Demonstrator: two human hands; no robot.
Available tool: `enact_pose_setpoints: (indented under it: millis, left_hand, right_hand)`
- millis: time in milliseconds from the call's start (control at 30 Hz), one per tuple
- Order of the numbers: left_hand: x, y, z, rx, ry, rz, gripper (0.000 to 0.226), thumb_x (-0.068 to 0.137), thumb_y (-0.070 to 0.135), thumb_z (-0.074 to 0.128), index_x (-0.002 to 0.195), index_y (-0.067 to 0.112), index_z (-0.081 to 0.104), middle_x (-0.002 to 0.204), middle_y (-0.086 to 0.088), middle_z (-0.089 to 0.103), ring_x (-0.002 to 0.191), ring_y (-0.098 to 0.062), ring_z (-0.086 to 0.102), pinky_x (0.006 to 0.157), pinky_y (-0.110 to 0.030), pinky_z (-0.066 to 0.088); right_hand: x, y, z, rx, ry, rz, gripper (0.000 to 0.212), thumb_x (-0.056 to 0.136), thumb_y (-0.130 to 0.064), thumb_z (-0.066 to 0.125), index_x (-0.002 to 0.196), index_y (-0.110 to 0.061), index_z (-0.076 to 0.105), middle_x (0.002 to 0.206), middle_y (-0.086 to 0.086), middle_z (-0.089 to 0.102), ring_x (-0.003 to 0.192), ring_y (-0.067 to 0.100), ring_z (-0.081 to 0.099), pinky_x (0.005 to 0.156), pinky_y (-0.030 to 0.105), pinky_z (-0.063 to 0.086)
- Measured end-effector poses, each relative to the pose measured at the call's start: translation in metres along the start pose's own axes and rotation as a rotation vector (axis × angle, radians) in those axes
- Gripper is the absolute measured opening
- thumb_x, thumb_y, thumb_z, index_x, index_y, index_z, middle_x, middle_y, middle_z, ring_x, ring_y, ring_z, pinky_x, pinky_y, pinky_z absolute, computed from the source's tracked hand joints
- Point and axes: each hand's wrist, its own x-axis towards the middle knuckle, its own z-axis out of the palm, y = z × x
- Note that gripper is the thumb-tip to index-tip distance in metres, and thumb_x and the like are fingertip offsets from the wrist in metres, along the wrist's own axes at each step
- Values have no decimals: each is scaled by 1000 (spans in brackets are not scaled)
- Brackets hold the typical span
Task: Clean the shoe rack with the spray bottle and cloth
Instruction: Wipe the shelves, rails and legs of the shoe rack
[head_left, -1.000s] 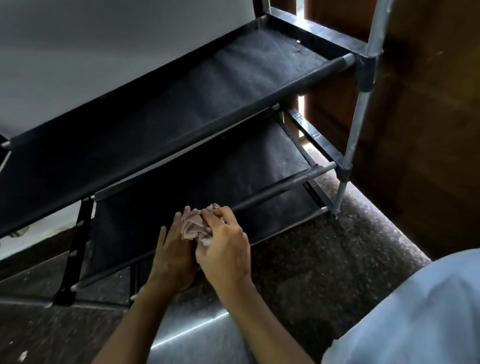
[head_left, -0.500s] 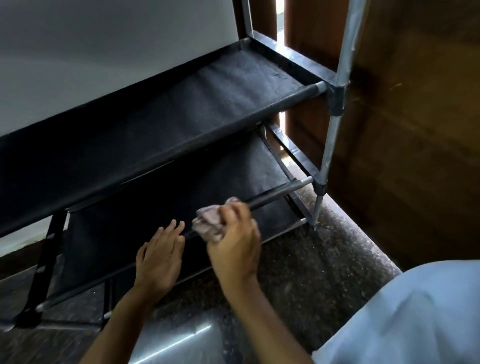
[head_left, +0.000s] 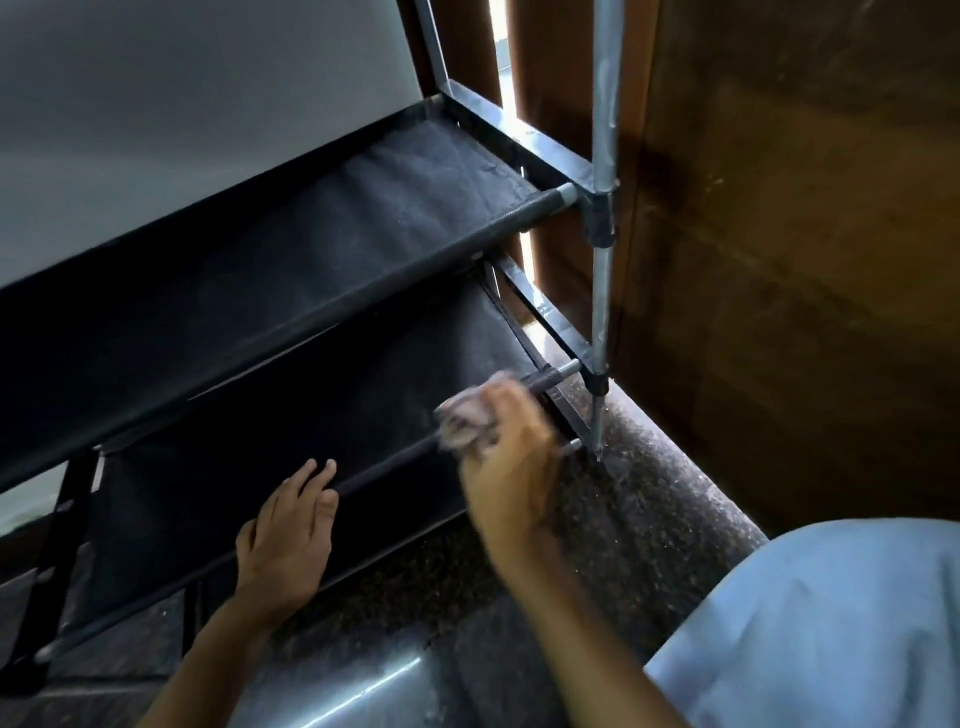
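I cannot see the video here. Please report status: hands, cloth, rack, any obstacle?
Right hand grips cloth on lower front bar, near right post. Left hand open, resting on same bar. Spray bottle not in view. No obstacle seen.

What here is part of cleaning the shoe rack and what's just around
Job:
cloth, gripped by right hand
shoe rack, front bar
left hand, resting on the bar

Around:
wooden panel
speckled floor
white wall
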Motion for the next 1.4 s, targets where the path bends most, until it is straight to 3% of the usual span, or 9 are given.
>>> enact_pose_setpoints:
  millis: [200,300,400,533,667,933,1067,1200,1400]
  left_hand:
    - [3,2,-4,11,-43,-24,43,100,37,27,142,34,34,154,11,24,142,-13,20,112,-43,12]
    - [0,2,-5,0,-36,-12,43,100,37,27,142,34,35,153,11,26,142,-12,21,113,-42,11]
    - [-1,2,-4,1,-27,17,43,100,36,27,142,32,36,153,10,27,142,-13,21,113,-42,11]
    - [-1,3,-1,16,-16,-2,43,100,36,26,142,32,36,154,10,26,142,-13,20,112,-41,11]
    - [1,0,-3,45,-56,36,43,101,28,29,143,22,35,155,0,25,143,-17,20,116,-40,16]
    - [-3,8,-5,27,-8,-6,43,100,35,27,143,30,35,154,7,27,143,-14,20,113,-40,16]
    - [-2,8,-3,20,0,-21,44,100,35,26,143,30,35,154,8,26,143,-14,18,113,-42,13]
    - [-3,8,2,36,17,-29,44,101,36,24,143,32,32,155,8,24,144,-13,16,113,-41,11]
    - [0,8,3,61,-79,-94,47,101,39,16,148,33,19,159,6,10,147,-19,-2,116,-47,-3]
  right_hand:
    - [-30,-20,18,65,-165,-155,37,81,-18,62,118,-13,63,132,2,57,111,26,58,92,40,49]
    - [6,-7,-16,40,-22,-58,29,81,-31,56,103,-15,65,105,4,66,88,21,63,68,26,50]
    - [43,6,-40,-86,102,78,23,86,-26,61,104,-13,66,98,5,67,74,11,55,46,5,28]
    - [17,-10,-17,-82,-22,54,28,81,-32,69,102,-15,62,104,0,63,88,15,60,69,22,49]
    - [-36,-34,31,-3,-221,-70,37,85,-36,62,118,-18,60,134,-6,52,111,19,55,93,31,45]
    - [12,-6,-19,63,-10,-17,38,78,-34,58,107,-11,65,111,6,65,94,23,63,79,29,50]
    - [46,14,-42,67,177,83,37,77,-16,68,113,-6,66,115,9,67,100,21,64,80,0,37]
    - [13,5,-14,205,64,-1,35,81,-12,71,114,-3,65,122,12,63,109,19,61,96,26,49]
    - [-28,-16,20,336,-167,-115,31,74,-14,70,105,-7,72,117,4,67,107,11,63,95,16,46]
